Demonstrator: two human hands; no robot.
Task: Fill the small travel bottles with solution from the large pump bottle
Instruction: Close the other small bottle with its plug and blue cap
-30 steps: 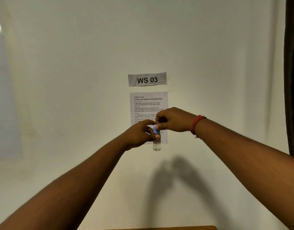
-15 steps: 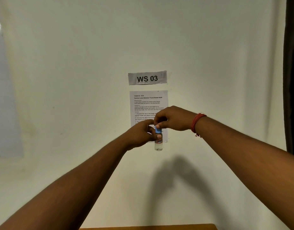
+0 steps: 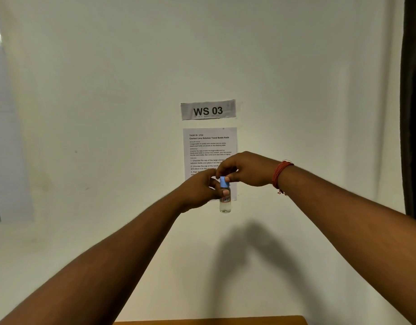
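Fingers of the right hand (image 3: 246, 170) have crept round the blue cap (image 3: 223, 181) while the left hand (image 3: 200, 190) grips the travel bottle (image 3: 225, 200), likely turning it.

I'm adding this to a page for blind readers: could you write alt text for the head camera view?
Two bare hands hold a small clear bottle up before a white wall: the left hand grips its body, the right hand pinches its blue cap. Behind hang a "WS 03" sign and an instruction sheet.

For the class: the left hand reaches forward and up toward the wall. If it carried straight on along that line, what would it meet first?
Probably the instruction sheet taped to the wall, just behind the left hand, whose grip holds the small bottle. Depth is unclear from this one view, so the gap to the wall cannot be judged.
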